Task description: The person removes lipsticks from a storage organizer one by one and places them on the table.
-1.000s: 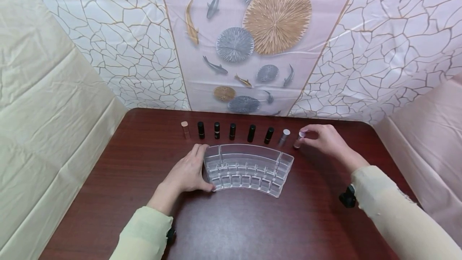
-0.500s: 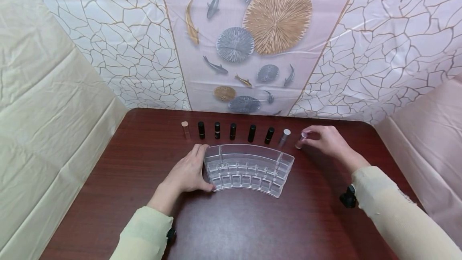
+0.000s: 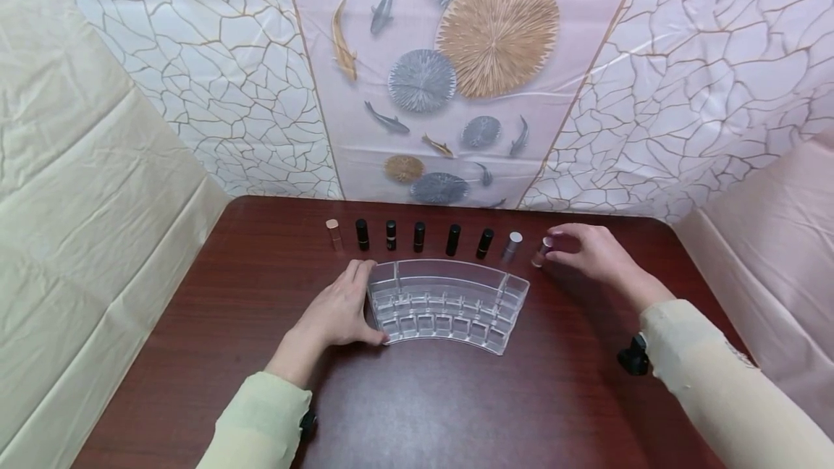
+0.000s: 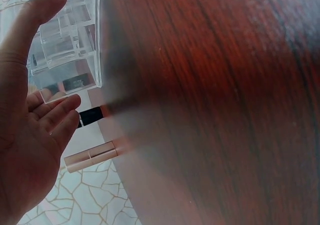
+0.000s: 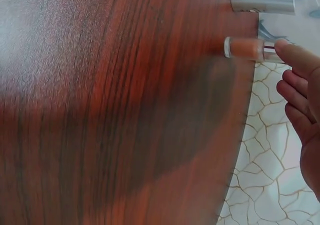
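Note:
A clear acrylic lipstick organizer (image 3: 449, 286), curved and divided into small compartments, sits mid-table. My left hand (image 3: 335, 307) holds its left end, thumb at the front corner and fingers at the back corner. In the left wrist view the thumb overlaps the organizer's compartments (image 4: 75, 40). A pink lipstick (image 5: 245, 49) with a clear end stands upright at the right end of a row behind the organizer. My right hand (image 3: 596, 255) has thumb and index finger loosely on either side of its cap, with the thumb tip overlapping the cap in the right wrist view.
The row also has a silver lipstick (image 3: 512, 246), several black lipsticks (image 3: 452, 239) and a rose-gold lipstick (image 3: 334, 234) at its left end. All stand on the dark wooden table (image 3: 443, 396). Patterned cloth (image 3: 430, 143) hangs behind the table's back edge.
The pink lipstick has shifted slightly right, away from the silver one. My right hand's fingers have since eased a little off its cap. The left hand and organizer have stayed in place.

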Motion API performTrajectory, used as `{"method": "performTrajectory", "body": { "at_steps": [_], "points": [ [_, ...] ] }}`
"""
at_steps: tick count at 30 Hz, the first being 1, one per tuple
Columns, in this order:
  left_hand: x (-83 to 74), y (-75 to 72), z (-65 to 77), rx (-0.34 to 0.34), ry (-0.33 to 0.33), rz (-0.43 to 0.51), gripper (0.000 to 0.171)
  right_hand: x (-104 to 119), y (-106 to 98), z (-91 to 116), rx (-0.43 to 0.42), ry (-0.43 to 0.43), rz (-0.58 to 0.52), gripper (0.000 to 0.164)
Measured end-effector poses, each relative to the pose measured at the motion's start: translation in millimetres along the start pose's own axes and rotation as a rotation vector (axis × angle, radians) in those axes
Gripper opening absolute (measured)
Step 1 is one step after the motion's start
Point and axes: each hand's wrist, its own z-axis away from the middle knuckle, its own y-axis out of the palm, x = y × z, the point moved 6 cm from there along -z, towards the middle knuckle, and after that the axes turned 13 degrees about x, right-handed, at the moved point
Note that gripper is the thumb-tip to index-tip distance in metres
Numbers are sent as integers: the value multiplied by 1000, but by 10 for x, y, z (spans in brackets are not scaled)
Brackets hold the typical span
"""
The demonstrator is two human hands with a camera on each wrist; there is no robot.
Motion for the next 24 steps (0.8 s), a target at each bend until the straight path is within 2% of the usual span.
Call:
{"method": "performTrajectory", "body": {
  "at_steps": [7,24],
  "points": [
    [1,-23,-9,11,-5,-11,124,-6,-122,101,39,86,3,52],
    [59,-121,39,43,-39,-13,129,264,-197,288,86,100,33,59]
  ]
}}
